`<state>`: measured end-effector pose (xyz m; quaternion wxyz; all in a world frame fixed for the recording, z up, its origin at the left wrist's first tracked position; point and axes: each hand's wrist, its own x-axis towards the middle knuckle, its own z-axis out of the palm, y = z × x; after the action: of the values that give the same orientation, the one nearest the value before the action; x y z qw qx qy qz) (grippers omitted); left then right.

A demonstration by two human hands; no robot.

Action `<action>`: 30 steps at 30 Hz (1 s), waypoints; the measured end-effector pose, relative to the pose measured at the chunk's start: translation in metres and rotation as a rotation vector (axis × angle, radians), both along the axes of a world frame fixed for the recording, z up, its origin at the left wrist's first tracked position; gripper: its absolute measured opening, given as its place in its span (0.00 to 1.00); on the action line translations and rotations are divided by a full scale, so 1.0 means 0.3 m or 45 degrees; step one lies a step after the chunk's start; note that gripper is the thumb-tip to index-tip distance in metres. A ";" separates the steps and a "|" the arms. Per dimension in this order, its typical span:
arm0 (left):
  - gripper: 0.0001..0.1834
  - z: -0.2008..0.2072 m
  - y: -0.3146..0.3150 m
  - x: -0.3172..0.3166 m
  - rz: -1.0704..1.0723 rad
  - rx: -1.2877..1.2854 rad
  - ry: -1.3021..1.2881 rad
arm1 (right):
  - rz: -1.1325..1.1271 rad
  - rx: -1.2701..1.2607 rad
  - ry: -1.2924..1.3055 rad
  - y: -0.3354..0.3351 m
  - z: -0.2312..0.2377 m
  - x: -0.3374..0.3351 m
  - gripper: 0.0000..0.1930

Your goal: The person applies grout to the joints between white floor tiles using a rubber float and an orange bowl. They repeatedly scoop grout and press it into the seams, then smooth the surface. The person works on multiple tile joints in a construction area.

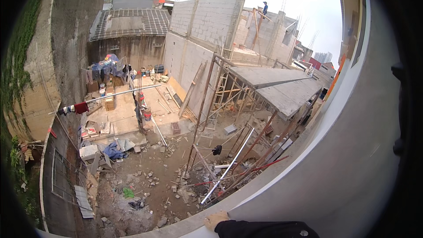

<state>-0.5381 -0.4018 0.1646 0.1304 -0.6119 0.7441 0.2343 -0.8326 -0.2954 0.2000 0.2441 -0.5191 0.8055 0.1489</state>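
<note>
My right hand (216, 221), at the end of a black sleeve (264, 229), rests on the pale ledge (244, 203) at the bottom of the view. Its fingers are small and mostly hidden, so their grip cannot be made out. Nothing is seen held in it. My left hand is not in view. Beyond the ledge, a building site lies well below me.
Below are rubble (150, 189), a blue tarp (115, 150), a long pole (123, 92) with hanging cloth, and rusty scaffolding (200, 114) beside a grey slab (286, 92). A person (265, 8) is on a far block wall (213, 15). A grey wall (352, 150) curves along my right.
</note>
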 end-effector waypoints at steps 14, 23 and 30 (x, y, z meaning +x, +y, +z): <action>0.27 0.051 0.026 0.046 0.011 -0.028 -0.089 | -0.020 -0.251 0.167 0.028 -0.066 -0.012 0.23; 0.26 0.037 0.023 0.061 0.099 0.115 -0.033 | 0.081 -0.573 0.199 0.052 -0.131 -0.019 0.15; 0.21 0.011 0.024 0.067 0.115 -0.060 0.013 | 0.101 -0.617 0.201 0.048 -0.140 -0.027 0.14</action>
<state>-0.5181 -0.3945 0.1679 0.1013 -0.6465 0.7218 0.2254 -0.8408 -0.2809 0.1581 0.0430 -0.5804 0.8132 0.0012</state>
